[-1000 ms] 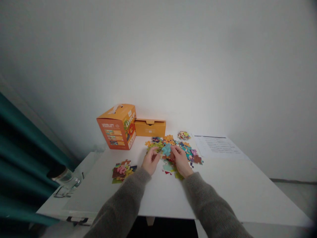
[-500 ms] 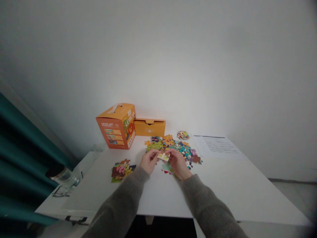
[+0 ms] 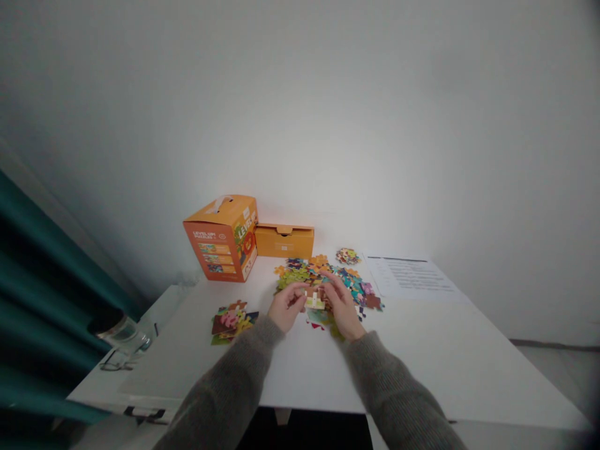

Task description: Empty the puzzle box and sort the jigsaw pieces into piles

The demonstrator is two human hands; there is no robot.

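Observation:
Above the table's middle, my left hand [image 3: 285, 307] pinches the left side of a few joined puzzle pieces [image 3: 315, 300] coloured cream, yellow-green and brown. My right hand [image 3: 343, 310] curls round the right side of the same pieces, its fingertips at their edge and one finger raised; its thumb is hidden. Just behind both hands spreads a heap of loose puzzle pieces [image 3: 354, 286] in teal, orange, green and purple. Some pale green and red pieces [image 3: 317, 319] lie on the table under my hands. To the left is a smaller pile of puzzle pieces [image 3: 230, 320].
An orange puzzle box [image 3: 220, 240] stands at the back left, beside a lower orange carton [image 3: 284, 242]. Another small puzzle pile [image 3: 347, 255] and a printed sheet [image 3: 412, 276] lie at the back right. A dark-lidded jar [image 3: 122, 332] and glasses [image 3: 115, 362] are at far left.
The joined pieces have moved slightly right and turned, so more of their printed face shows. One finger of my right hand has lifted and stretched out.

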